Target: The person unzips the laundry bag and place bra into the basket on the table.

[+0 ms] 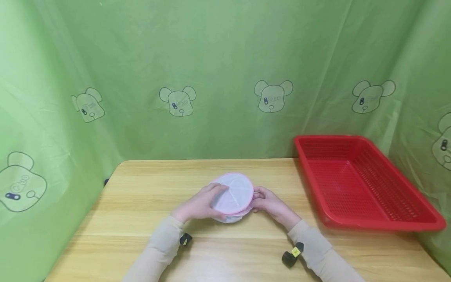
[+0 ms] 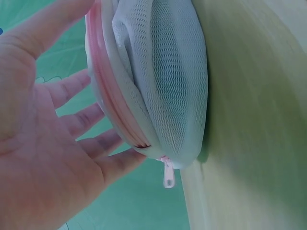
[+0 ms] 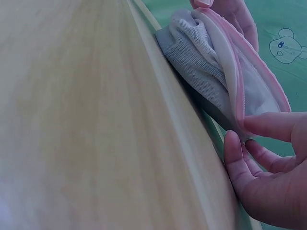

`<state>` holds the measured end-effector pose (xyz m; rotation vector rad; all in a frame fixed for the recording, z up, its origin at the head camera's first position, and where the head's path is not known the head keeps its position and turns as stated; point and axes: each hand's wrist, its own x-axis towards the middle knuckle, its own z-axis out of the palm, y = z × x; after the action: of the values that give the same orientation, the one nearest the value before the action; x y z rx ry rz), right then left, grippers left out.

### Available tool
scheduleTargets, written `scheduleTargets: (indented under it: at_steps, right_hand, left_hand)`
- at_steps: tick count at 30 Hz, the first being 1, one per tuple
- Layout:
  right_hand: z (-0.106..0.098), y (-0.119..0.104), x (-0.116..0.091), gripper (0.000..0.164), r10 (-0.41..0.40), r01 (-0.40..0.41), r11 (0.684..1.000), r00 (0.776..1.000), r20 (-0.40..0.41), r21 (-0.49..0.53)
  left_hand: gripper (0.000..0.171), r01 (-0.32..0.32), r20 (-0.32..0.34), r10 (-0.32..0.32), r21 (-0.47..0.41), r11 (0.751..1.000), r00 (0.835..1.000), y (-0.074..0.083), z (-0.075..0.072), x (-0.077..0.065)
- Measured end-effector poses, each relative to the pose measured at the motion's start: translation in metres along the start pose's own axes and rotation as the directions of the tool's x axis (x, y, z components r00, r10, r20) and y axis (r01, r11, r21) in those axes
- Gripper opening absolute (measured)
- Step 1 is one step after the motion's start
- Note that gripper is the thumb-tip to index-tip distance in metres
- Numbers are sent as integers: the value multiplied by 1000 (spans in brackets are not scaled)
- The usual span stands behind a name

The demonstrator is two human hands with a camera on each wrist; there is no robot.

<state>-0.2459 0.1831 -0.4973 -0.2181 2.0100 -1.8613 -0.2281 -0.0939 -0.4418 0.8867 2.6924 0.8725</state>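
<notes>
A round white mesh laundry bag (image 1: 233,194) with pink trim stands on the wooden table. Across its flat top lies my left hand (image 1: 203,201), thumb at the near rim and fingers over the face, holding it tilted. In the left wrist view those fingers (image 2: 85,119) spread against the pink-edged rim, and a pink zipper pull (image 2: 169,175) hangs from the bag's edge. On the bag's right side, my right hand (image 1: 269,203) pinches the edge. Close up in the right wrist view, thumb and fingers (image 3: 235,151) meet at the zipper seam; what lies between them is mostly hidden.
A red plastic basket (image 1: 373,225) with perforated walls occupies the table's right side. Green curtains (image 1: 225,129) printed with bear heads surround the wooden table (image 1: 148,188). Black devices (image 1: 290,256) are strapped at both wrists.
</notes>
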Motion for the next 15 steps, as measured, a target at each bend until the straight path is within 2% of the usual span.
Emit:
scheduleTargets:
  at_steps: [7, 15]
  right_hand:
    - [0, 0, 1, 62, -5, 5, 1000, 1000, 9, -13]
    - [1, -1, 0, 59, -16, 16, 1000, 1000, 18, -17]
  left_hand:
    - [104, 26, -24, -26, 39, 999, 999, 1, 7, 4]
    - [104, 46, -62, -40, 104, 993, 997, 9, 11, 8]
